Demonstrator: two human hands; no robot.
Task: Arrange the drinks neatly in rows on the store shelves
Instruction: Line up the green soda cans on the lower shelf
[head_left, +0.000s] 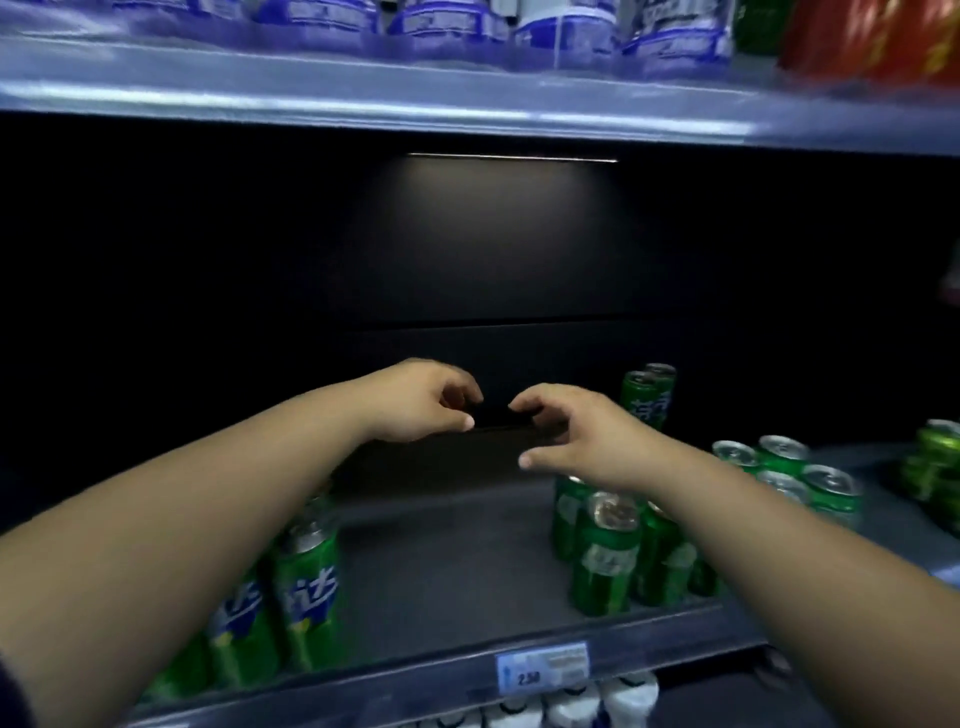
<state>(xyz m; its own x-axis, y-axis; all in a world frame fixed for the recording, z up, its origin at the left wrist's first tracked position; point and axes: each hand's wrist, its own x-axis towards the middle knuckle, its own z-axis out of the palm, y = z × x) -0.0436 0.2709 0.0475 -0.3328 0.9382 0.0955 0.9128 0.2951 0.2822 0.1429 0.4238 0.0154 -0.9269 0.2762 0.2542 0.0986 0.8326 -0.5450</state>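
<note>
Both the left hand (426, 400) and right hand (576, 436) hover empty, fingers curled, above the shelf (447, 561); green cans (605, 556) beside them sit clustered, so most of the rowing looks undone.

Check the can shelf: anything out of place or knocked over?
Nothing has toppled; all visible green cans stand upright. The odd part is a bare gap mid-shelf, splitting them into left and right clusters. Both the left hand and right hand are empty.
</note>
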